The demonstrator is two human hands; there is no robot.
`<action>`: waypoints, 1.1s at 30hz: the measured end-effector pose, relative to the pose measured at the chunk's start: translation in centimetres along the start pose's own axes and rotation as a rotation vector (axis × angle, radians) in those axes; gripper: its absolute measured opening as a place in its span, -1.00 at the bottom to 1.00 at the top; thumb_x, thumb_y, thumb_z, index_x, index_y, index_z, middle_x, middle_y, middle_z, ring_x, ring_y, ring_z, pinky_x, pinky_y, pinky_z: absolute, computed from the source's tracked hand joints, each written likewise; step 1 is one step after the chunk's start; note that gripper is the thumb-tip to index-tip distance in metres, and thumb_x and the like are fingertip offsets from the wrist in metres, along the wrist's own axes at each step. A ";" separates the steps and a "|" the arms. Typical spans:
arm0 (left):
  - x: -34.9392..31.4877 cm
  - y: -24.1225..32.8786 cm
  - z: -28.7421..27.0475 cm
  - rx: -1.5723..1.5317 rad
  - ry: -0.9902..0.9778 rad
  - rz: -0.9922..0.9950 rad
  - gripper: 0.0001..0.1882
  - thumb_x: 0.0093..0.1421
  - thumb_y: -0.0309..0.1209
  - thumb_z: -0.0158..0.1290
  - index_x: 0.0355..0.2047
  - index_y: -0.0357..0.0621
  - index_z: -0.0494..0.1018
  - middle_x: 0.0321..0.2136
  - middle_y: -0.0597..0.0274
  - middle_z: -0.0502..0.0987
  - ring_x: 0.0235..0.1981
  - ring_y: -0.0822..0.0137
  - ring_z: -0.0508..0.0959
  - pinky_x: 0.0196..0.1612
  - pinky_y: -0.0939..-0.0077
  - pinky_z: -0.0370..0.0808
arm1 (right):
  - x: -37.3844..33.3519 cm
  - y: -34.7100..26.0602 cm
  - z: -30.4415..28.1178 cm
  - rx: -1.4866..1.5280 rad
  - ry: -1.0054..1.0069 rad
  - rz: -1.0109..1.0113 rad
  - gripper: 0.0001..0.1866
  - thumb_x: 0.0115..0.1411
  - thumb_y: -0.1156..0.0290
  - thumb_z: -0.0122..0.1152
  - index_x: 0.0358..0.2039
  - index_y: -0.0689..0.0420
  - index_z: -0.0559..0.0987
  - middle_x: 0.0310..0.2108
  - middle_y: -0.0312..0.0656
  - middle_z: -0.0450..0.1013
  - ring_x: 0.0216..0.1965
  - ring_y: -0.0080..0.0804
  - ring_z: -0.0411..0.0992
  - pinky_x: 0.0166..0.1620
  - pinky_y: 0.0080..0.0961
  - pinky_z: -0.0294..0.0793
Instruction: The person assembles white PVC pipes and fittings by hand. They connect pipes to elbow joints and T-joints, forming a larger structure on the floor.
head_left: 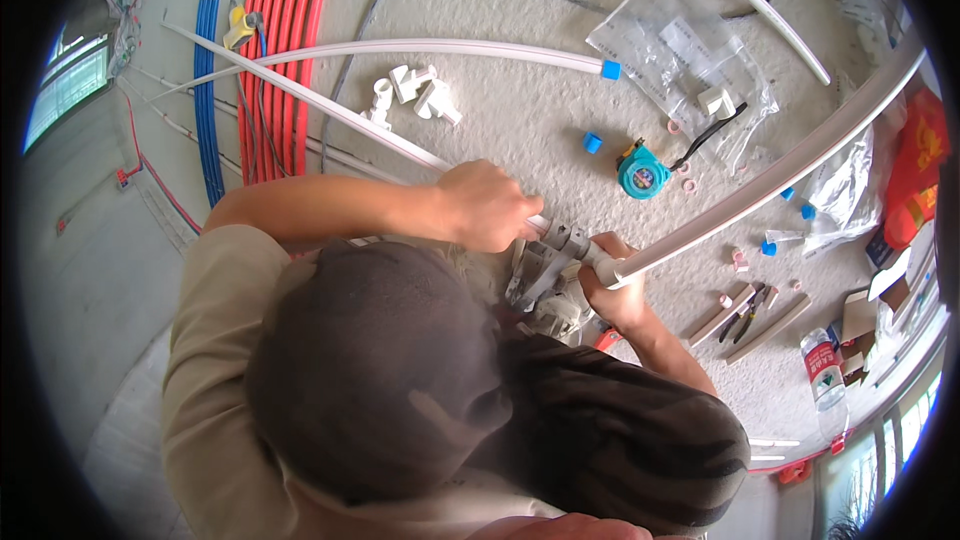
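My left hand (484, 206) is wrapped round a long white pipe (380, 143) that runs to the upper left. The end of this pipe meets the grey heating head of a pipe welding tool (565, 240). On the tool's other side, my right hand (618, 292) grips a white elbow fitting (608, 268), its fingers closed round it. Out of the elbow a second white pipe (770, 183) rises to the upper right. The tool's lower part is partly hidden between my knees. Whether the pipe end and elbow are fully seated on the head is hard to see.
Several loose white fittings (412, 95) lie beyond my left hand. A teal tape measure (642, 173) and blue caps (592, 143) rest on the rough floor. Red pipes (285, 60) and blue pipes (208, 70) run along the left. Pliers (745, 316) and a bottle (824, 370) are at right.
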State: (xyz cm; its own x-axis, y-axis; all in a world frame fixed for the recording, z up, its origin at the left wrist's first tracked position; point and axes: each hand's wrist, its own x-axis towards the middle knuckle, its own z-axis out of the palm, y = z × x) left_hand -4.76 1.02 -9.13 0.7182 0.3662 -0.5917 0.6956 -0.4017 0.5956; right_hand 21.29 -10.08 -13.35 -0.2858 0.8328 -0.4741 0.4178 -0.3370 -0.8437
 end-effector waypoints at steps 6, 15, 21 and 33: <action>0.0 -0.1 0.8 -0.002 0.040 0.018 -0.59 0.28 -0.04 0.18 -0.40 -0.18 0.49 -0.66 -0.07 0.57 -0.55 -0.14 0.65 -0.52 0.00 0.52 | -0.2 0.5 0.4 0.004 0.022 -0.035 -0.75 -0.05 0.63 0.21 -0.28 0.24 0.58 -0.55 -0.08 0.53 -0.50 -0.23 0.55 -0.38 -0.31 0.52; -0.2 0.5 -0.7 0.040 -0.035 -0.009 -0.58 0.32 -0.04 0.11 -0.30 -0.22 0.55 -0.52 -0.12 0.65 -0.40 -0.16 0.69 -0.34 -0.04 0.58 | -0.1 0.6 -0.1 -0.014 -0.036 0.072 -0.74 0.01 0.60 0.24 -0.22 0.25 0.59 -0.46 -0.17 0.54 -0.41 -0.41 0.52 -0.30 -0.37 0.54; -1.1 -0.6 0.8 0.066 0.120 0.063 -0.59 0.30 -0.06 0.15 -0.32 -0.23 0.52 -0.42 -0.10 0.65 -0.32 -0.14 0.68 -0.25 -0.04 0.58 | -0.7 -1.0 -1.3 -0.077 -0.033 -0.016 -0.66 0.15 0.46 0.43 -0.08 0.26 0.61 -0.28 -0.11 0.61 -0.33 -0.38 0.56 -0.24 -0.39 0.56; -2.2 -2.3 3.8 0.081 0.572 0.135 -0.61 0.22 -0.06 0.24 -0.48 -0.13 0.49 -0.55 0.15 0.54 -0.45 0.05 0.62 -0.41 0.15 0.53 | -1.6 0.4 -2.1 -0.053 -0.012 -0.184 -0.66 0.22 0.46 0.43 -0.02 0.29 0.61 -0.18 -0.01 0.61 -0.24 -0.21 0.60 -0.14 -0.32 0.58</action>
State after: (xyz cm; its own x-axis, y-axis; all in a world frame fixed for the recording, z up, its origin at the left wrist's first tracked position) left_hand -8.04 -2.11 -11.27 0.7120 0.6930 -0.1131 0.6100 -0.5306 0.5886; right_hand 23.67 -10.64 -12.38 -0.3715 0.8728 -0.3166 0.4022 -0.1561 -0.9021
